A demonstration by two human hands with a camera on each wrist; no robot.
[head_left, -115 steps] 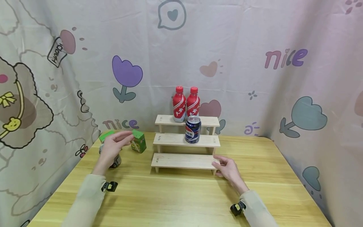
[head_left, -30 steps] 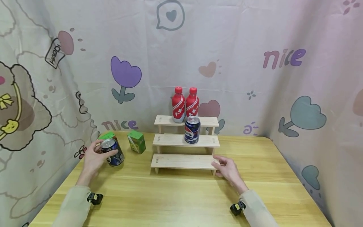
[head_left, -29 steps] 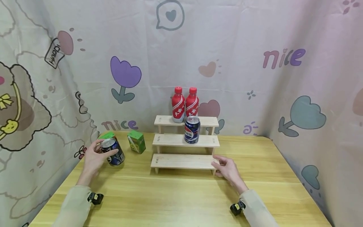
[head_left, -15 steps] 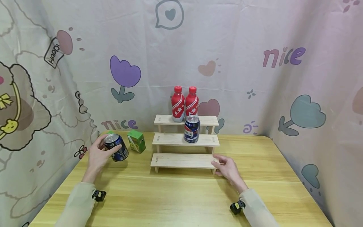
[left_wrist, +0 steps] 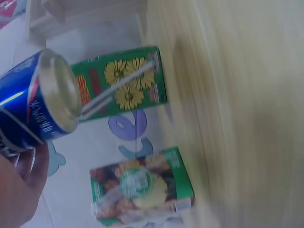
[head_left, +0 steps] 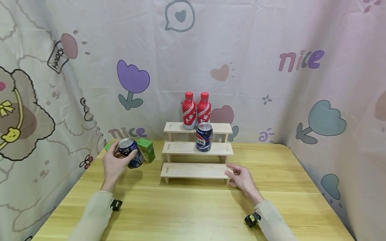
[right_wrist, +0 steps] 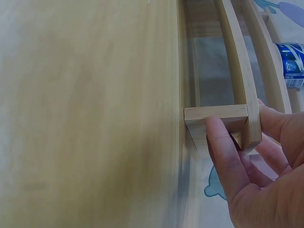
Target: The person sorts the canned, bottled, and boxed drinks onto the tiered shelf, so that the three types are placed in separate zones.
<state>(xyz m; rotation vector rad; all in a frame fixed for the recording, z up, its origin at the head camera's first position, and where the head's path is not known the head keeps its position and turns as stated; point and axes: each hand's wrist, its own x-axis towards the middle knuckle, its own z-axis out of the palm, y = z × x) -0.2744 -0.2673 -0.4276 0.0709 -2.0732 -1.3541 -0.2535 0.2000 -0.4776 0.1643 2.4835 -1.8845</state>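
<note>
My left hand (head_left: 114, 167) holds a dark blue soda can (head_left: 136, 160) by its side, tilted and lifted off the table. In the left wrist view the blue can (left_wrist: 21, 102) shows its silver end, with fingers behind it. My right hand (head_left: 243, 181) grips the right end of the lowest step of a three-tier wooden display stand (head_left: 193, 170). From the right wrist, fingers and thumb of this hand (right_wrist: 270, 171) pinch the board and leg at that corner. A second blue soda can (head_left: 204, 138) stands on the middle step.
Two red bottles (head_left: 189, 112) stand side by side on the top step. A green drink carton (head_left: 147, 151) stands on the table behind the held can. Another carton (left_wrist: 142, 185), mostly hidden in the head view, is further left. A patterned curtain (head_left: 256, 83) hangs behind the table.
My left hand has come away from near the cartons, taken hold of the can, lifted it and carried it rightward, tilting it. My right hand has stayed on the stand.
</note>
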